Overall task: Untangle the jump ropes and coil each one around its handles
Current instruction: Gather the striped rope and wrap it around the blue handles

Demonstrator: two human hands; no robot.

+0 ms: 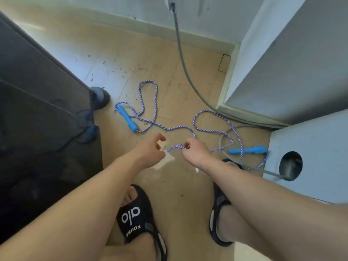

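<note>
Right hand pinching the middle of a jump rope that lies sprawled on the floor

The right hand has its fingers curled round a raised bight of the blue-and-white striped rope, while the left hand hovers just beside it with fingers loosely curled, holding nothing. The rope loops across the wooden floor: one blue handle lies far left near a dark cabinet, the other blue handle lies right, beside a white panel with a round hole. A grey hose runs from the far wall past the rope's right loops. Black sandals show at the near edge
</note>
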